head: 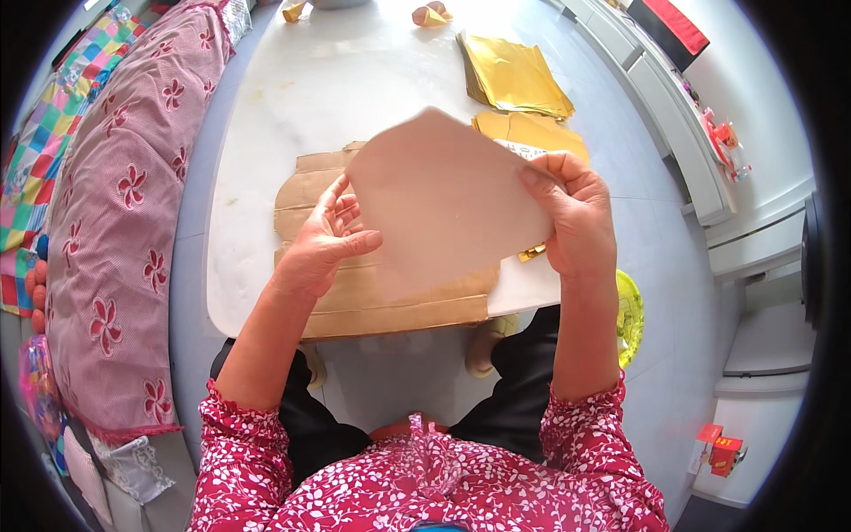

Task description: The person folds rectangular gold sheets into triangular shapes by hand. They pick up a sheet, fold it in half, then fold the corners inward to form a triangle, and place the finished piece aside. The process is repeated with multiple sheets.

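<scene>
A thin pale pinkish sheet (445, 206), probably paper, is lifted above the table's near side, its lower edge blurred. My right hand (578, 206) pinches its right corner between thumb and fingers. At the sheet's left edge, my left hand (326, 233) has its fingers spread, with the index fingertip and thumb at or very near the edge; no firm grip shows. Beneath lies a flattened piece of brown cardboard (399, 309), partly covered by the sheet. Gold paper sheets (538, 130) lie beyond my right hand, partly over a patterned white item (522, 151).
A stack of shiny gold sheets (518, 73) rests farther back on the white table (252, 266). Folded gold pieces (432, 14) sit at the far end. A yellow-green basket (628, 319) stands right of the table. A sofa under a pink cover (126, 219) runs along the left.
</scene>
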Available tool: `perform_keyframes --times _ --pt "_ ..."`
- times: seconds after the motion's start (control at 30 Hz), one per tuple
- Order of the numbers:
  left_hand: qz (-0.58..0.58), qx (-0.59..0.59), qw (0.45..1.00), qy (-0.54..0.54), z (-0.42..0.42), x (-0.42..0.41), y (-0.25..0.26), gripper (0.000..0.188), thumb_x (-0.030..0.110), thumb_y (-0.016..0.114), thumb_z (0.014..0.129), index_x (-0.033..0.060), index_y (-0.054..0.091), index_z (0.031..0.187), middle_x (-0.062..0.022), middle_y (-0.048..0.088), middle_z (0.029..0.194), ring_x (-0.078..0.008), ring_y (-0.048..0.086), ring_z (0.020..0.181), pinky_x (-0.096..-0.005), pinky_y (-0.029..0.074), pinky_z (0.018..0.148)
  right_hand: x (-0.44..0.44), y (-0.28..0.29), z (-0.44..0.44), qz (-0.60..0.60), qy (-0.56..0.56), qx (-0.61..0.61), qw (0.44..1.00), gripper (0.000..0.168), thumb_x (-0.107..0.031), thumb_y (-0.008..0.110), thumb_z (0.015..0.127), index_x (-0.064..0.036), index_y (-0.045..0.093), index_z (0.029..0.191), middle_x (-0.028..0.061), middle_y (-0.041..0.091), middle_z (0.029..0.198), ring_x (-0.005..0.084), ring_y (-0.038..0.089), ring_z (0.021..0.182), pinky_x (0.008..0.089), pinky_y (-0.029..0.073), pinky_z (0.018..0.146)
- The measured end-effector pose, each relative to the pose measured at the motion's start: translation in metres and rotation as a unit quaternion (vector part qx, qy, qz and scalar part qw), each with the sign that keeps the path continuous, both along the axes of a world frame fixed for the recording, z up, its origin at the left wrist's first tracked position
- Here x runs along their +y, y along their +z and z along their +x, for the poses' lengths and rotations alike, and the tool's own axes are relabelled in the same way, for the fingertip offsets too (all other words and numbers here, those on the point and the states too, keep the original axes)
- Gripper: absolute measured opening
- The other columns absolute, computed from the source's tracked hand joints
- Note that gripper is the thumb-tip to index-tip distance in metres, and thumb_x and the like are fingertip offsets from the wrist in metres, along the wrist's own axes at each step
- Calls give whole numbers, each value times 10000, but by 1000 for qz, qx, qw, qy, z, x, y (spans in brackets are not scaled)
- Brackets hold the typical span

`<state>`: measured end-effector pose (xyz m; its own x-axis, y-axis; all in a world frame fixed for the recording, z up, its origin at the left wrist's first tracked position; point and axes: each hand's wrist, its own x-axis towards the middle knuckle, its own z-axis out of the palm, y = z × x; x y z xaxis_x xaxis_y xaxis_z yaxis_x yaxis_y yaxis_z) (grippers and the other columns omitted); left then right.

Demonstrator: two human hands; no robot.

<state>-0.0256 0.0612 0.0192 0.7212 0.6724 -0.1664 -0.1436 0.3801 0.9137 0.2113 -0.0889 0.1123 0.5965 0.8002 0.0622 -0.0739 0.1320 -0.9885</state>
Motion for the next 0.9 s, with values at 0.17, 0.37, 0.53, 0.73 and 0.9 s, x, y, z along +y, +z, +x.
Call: perform_keyframes --times 0.17,0.37,0.53,0.73,0.9 --pt "-47 -6 997 66 -1 -2 3 1022 59 828 745 -3 168 1523 -141 504 1329 -231 540 1222 -380 485 976 11 -39 20 -7 24 170 985 117 -21 659 893 21 641 1000 93 697 901 139 664 758 277 551 679" --pt "-23 44 996 77 -31 14 0 918 -14 750 775 -36 195 1506 -113 608 1170 -160 665 920 -281 562 719 16 -75 8 -149 90 164 971 304 -35 722 844 14 613 1123 89 696 963 170 690 859 294 576 758" --pt "47 231 958 165 -45 17 -4 780 43 748 801 -34 331 1456 -155 597 1162 -198 630 1022 -311 531 820 17 -79 -15 -175 64 -117 975 721 -5 705 845 9 370 1483 15 602 798 54 553 683 260 531 581" --pt "584 189 788 40 -53 -1 6 776 286 829 774 12 465 1402 -200 558 1269 -335 487 1257 -442 386 1054 22 -83 -22 -265 103 20 959 384 -50 661 858 40 596 1226 46 627 852 90 581 705 261 539 558" --pt "705 279 643 -110 -53 -19 14 612 201 814 686 4 602 1226 -207 584 1269 -351 551 1217 -542 357 1083 23 -95 -21 -263 139 33 954 259 -89 669 866 72 624 1064 53 633 896 93 592 752 269 565 596"
